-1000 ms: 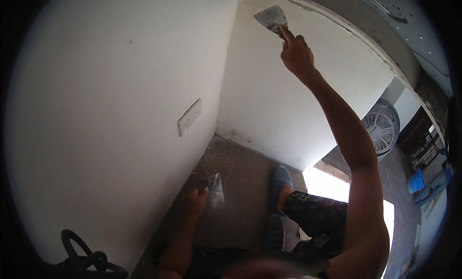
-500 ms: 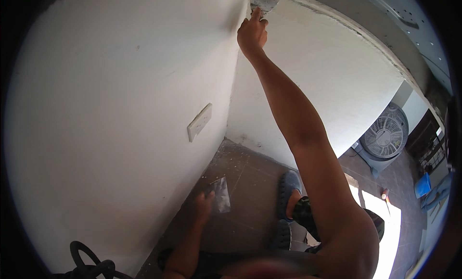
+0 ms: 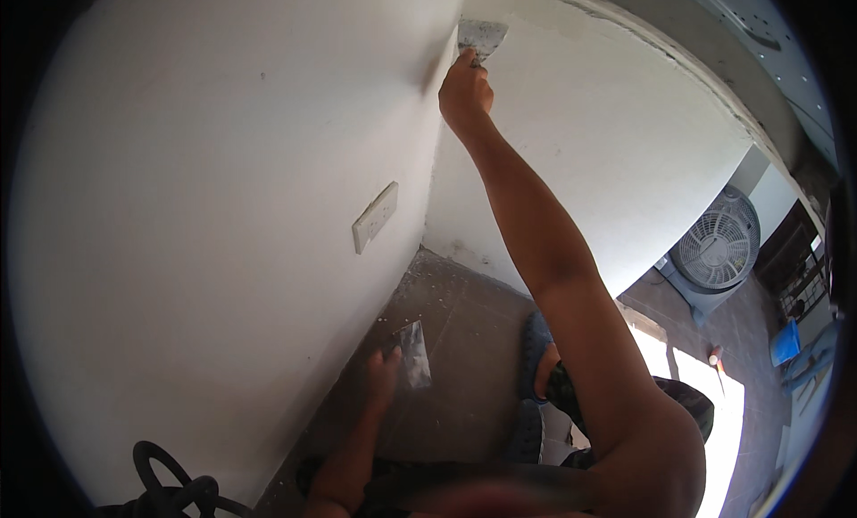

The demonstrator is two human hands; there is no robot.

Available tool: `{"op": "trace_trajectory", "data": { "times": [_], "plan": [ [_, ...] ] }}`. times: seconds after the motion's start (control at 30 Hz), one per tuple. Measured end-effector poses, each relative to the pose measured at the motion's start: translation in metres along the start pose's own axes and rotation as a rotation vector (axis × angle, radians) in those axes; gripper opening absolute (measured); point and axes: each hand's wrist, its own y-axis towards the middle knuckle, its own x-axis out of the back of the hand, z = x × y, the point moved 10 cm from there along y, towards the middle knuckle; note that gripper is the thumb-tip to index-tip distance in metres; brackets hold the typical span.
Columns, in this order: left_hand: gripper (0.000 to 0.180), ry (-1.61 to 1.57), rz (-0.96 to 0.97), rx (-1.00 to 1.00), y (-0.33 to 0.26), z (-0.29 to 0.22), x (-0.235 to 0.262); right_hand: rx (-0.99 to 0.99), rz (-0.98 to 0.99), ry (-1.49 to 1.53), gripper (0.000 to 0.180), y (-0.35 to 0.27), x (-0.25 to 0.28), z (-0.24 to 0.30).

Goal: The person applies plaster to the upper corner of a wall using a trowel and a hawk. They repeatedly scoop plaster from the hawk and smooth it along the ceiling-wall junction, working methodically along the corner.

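My right hand (image 3: 466, 96) is raised at the end of an outstretched arm, closed round the handle of a putty knife (image 3: 483, 37). Its wide, grey-smeared blade lies against the right-hand white wall (image 3: 571, 134), close to the inside corner and below the upper edge. Lower down, my left hand (image 3: 384, 372) grips a second putty knife (image 3: 414, 355), whose broad metal blade points away from the left wall. Light and dark smears show on that blade. Its handle is mostly hidden by my fingers.
A white socket plate (image 3: 375, 218) sticks out from the left wall (image 3: 205, 214). Black tubing (image 3: 170, 482) loops at the lower left. Beyond the right wall stand a grey fan (image 3: 716, 247) and a blue bucket (image 3: 786, 343). My shoe (image 3: 536, 357) rests on the dark tiled floor (image 3: 464, 339).
My right hand has drawn its putty knife down the wall from the upper edge, along the corner. The left hand, still holding its knife, has shifted only slightly.
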Motion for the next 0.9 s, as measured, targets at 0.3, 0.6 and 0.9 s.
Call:
{"op": "trace_trajectory", "data": {
  "times": [0.3, 0.6, 0.9],
  "plan": [
    [0.027, 0.101, 0.025, 0.009, 0.02, 0.032, 0.004, 0.105, -0.247, 0.129, 0.05, 0.012, 0.05, 0.005],
    [0.015, 0.033, -0.001, 0.052, 0.018, 0.032, 0.002, 0.05, -0.231, 0.129, 0.038, 0.058, 0.041, 0.018],
    [0.022, 0.204, -0.095, 0.026, 0.031, 0.07, 0.011, 0.053, 0.056, 0.294, 0.029, 0.034, 0.067, 0.027]
  ]
}}
